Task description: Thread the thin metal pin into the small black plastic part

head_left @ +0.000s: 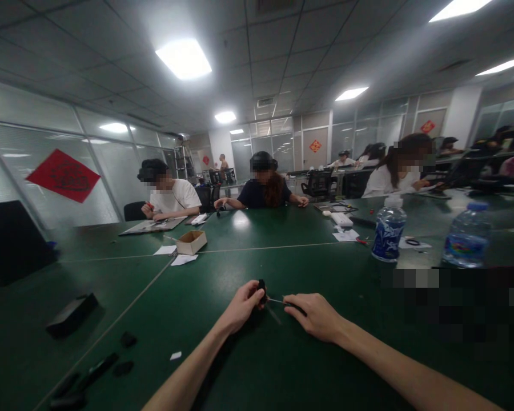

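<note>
My left hand [245,303] is closed around a small black part [262,288], held up just above the green table; its exact kind is hard to make out. In my right hand [314,315] is a screwdriver [295,309] with a dark handle, the fingers wrapped round it. Its thin metal shaft points left, and the tip meets or nearly meets the black part; contact cannot be told. Left of my forearm, several loose black pieces [96,370] lie on the table, with a small white scrap [175,355] nearer to me.
A black box-like block [72,315] sits on the left. Farther back stands an open cardboard box [192,242] beside white papers. Two bottles [389,231] [468,237] stand on the right. Several people sit across the green table [248,260], one [263,188] directly opposite.
</note>
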`<action>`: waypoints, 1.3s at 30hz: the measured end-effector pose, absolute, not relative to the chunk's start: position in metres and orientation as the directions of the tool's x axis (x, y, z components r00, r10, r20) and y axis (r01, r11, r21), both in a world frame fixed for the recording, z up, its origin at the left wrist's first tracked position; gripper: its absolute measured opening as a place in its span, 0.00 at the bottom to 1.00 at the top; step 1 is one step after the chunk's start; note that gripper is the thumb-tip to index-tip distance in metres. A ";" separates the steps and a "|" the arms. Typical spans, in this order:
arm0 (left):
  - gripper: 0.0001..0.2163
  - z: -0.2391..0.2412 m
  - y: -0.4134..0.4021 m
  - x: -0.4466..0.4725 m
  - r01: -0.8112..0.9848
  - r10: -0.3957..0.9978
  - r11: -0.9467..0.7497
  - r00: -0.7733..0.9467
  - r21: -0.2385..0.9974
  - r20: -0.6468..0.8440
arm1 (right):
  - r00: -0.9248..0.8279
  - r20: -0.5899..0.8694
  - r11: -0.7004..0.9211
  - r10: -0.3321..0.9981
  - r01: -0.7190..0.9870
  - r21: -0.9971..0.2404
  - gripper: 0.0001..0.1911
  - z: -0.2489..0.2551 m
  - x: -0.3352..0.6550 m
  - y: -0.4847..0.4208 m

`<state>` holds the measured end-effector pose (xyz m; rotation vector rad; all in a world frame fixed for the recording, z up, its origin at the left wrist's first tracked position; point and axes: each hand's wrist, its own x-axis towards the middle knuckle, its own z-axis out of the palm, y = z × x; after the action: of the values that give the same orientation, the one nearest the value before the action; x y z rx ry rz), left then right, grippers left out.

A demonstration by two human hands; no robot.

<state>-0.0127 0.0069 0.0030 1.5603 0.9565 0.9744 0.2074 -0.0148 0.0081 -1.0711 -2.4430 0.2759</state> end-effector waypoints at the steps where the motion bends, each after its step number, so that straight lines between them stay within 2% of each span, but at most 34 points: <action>1: 0.17 0.003 0.007 -0.013 0.100 0.926 -0.168 0.358 0.981 0.122 | -0.592 0.336 0.680 0.733 0.642 -0.353 0.15 0.007 0.207 -0.015; 5: 0.18 0.004 0.007 -0.012 0.076 0.923 -0.149 0.367 0.986 0.111 | -0.534 0.420 0.678 0.734 0.615 -0.402 0.16 0.002 0.208 -0.010; 7: 0.18 0.004 0.007 -0.012 0.071 0.914 -0.124 0.397 0.990 0.085 | -0.379 0.470 0.596 0.797 0.615 -0.516 0.18 0.000 0.210 -0.005; 10: 0.18 0.001 0.008 -0.012 0.015 0.914 -0.082 0.400 0.996 0.069 | -0.163 0.449 0.450 0.878 0.598 -0.663 0.20 0.001 0.213 0.000; 11: 0.18 0.000 0.009 -0.013 -0.025 0.922 -0.067 0.380 0.997 0.072 | -0.187 0.442 0.460 0.877 0.590 -0.663 0.19 0.002 0.213 0.000; 14: 0.19 -0.005 0.012 -0.013 -0.117 0.940 -0.034 0.333 0.993 0.071 | -0.468 0.421 0.629 0.777 0.552 -0.547 0.16 0.008 0.211 -0.006; 17: 0.19 -0.006 0.013 -0.013 -0.106 0.945 -0.046 0.319 0.993 0.078 | -0.611 0.368 0.709 0.700 0.535 -0.460 0.15 0.010 0.209 -0.011; 33: 0.18 0.003 0.008 -0.012 0.071 0.933 -0.132 0.346 0.989 0.100 | -0.617 0.339 0.701 0.710 0.578 -0.417 0.16 0.009 0.210 -0.011; 39: 0.19 0.001 0.010 -0.012 0.048 0.935 -0.105 0.344 0.993 0.082 | -0.567 0.385 0.685 0.728 0.614 -0.392 0.16 0.003 0.207 -0.010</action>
<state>-0.0117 0.0103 0.0015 1.4717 0.9459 0.9805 0.2071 -0.0104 0.0031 -1.0318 -2.3723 0.2898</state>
